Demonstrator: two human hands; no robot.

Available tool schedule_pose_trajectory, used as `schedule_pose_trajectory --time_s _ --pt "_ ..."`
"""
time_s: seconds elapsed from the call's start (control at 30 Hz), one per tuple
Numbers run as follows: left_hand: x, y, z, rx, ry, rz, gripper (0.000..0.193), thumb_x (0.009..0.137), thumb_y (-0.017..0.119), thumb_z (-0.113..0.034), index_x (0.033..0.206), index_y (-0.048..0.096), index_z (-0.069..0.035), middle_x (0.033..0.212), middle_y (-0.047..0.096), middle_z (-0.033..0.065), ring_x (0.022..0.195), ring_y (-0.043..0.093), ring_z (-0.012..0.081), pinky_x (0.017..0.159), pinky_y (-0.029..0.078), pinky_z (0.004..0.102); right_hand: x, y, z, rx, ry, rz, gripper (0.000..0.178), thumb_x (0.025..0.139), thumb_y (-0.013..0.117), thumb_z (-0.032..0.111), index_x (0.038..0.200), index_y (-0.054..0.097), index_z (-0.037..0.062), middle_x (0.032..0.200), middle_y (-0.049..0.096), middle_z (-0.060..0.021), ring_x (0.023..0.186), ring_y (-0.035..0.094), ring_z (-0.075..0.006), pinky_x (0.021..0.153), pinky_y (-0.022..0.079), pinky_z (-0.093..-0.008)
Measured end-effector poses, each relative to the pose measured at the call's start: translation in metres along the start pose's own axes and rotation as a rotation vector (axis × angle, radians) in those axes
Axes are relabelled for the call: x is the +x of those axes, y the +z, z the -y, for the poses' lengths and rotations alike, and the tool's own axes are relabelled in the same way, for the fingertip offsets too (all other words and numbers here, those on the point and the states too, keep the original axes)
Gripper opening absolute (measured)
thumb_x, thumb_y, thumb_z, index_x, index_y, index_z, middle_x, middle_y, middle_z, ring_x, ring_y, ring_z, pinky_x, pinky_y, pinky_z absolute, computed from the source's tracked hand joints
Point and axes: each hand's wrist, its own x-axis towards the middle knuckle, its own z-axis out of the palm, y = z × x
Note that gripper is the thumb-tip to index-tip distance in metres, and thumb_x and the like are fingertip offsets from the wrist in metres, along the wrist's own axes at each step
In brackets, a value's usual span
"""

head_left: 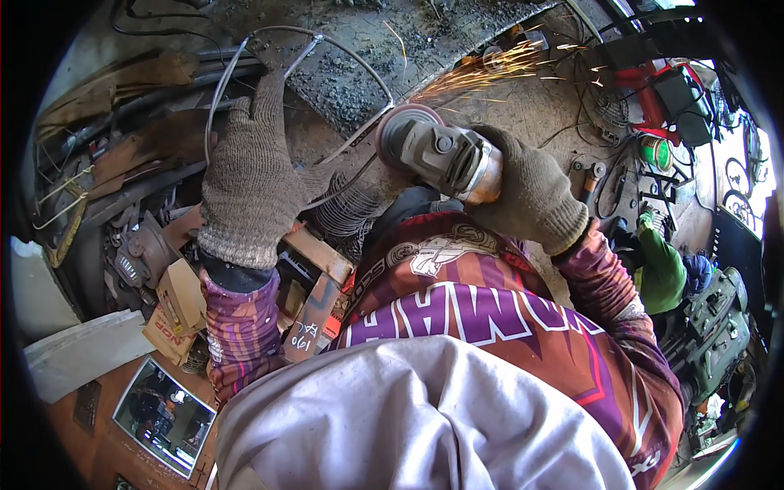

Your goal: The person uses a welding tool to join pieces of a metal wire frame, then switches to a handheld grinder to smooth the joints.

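My right hand [527,184], in a brown knitted glove, is wrapped round the body of a grey angle grinder [445,151]. The grinder's reddish round disc [408,131] is against or right beside the rim of a round metal wire frame [303,55]. Orange sparks [490,72] stream from there toward the far right. On the frame's left side lies my gloved left hand [253,175], fingers pointing away and thumb toward the grinder. It steadies the frame by its rim; part of the wire is hidden by the glove.
A metal plate [441,33] strewn with dark grit lies beyond the frame. Stacked wire rings [347,214] and cardboard boxes [181,298] sit near my left arm. At right are a hammer [594,178], cables, a red-and-black machine [682,102] and a person in green [660,265].
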Motion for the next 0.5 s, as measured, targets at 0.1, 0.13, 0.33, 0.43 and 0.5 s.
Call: schedule_pose_trajectory --time_s 0.1,0.13,0.33,0.43,0.5 --pt "0.001 -0.003 -0.003 0.031 -0.024 0.028 0.115 0.066 0.095 -0.039 0.159 0.031 -0.014 0.135 0.057 0.0281 0.120 0.062 0.0469 0.103 0.050 0.0559 0.001 0.003 -0.003 0.061 0.007 0.083 0.081 0.068 0.089 0.028 0.140 0.056 0.0088 0.121 0.071 -0.0194 0.109 0.071 -0.0397 0.094 0.057 -0.0459" --pt "0.002 -0.004 -0.003 0.033 -0.024 0.031 0.115 0.066 0.095 -0.039 0.159 0.031 -0.014 0.135 0.057 0.0281 0.120 0.062 0.0469 0.103 0.050 0.0559 0.000 0.003 -0.002 0.064 0.008 0.084 0.081 0.068 0.089 0.028 0.140 0.056 0.0088 0.121 0.071 -0.0194 0.109 0.071 -0.0397 0.094 0.057 -0.0459" --pt "0.003 0.004 0.010 0.007 -0.009 0.027 0.113 0.067 0.095 -0.038 0.159 0.032 -0.016 0.135 0.056 0.0291 0.122 0.060 0.0494 0.100 0.052 0.0550 0.002 0.001 -0.005 0.037 0.013 0.027 0.081 0.068 0.089 0.029 0.139 0.057 0.0094 0.120 0.072 -0.0193 0.110 0.071 -0.0404 0.094 0.058 -0.0464" --pt "0.003 0.007 0.014 -0.081 -0.022 0.045 0.112 0.067 0.095 -0.037 0.158 0.032 -0.017 0.133 0.056 0.0284 0.122 0.060 0.0474 0.096 0.055 0.0539 0.001 0.006 -0.012 0.108 -0.010 0.056 0.082 0.068 0.089 0.030 0.140 0.056 0.0086 0.121 0.072 -0.0196 0.111 0.070 -0.0403 0.094 0.057 -0.0465" --pt "0.004 0.004 0.010 -0.110 -0.031 0.050 0.115 0.067 0.095 -0.037 0.160 0.031 -0.018 0.133 0.056 0.0268 0.122 0.061 0.0454 0.096 0.056 0.0530 0.001 0.007 -0.012 0.075 0.002 0.026 0.081 0.069 0.088 0.029 0.141 0.056 0.0084 0.121 0.072 -0.0192 0.110 0.071 -0.0398 0.094 0.057 -0.0462"
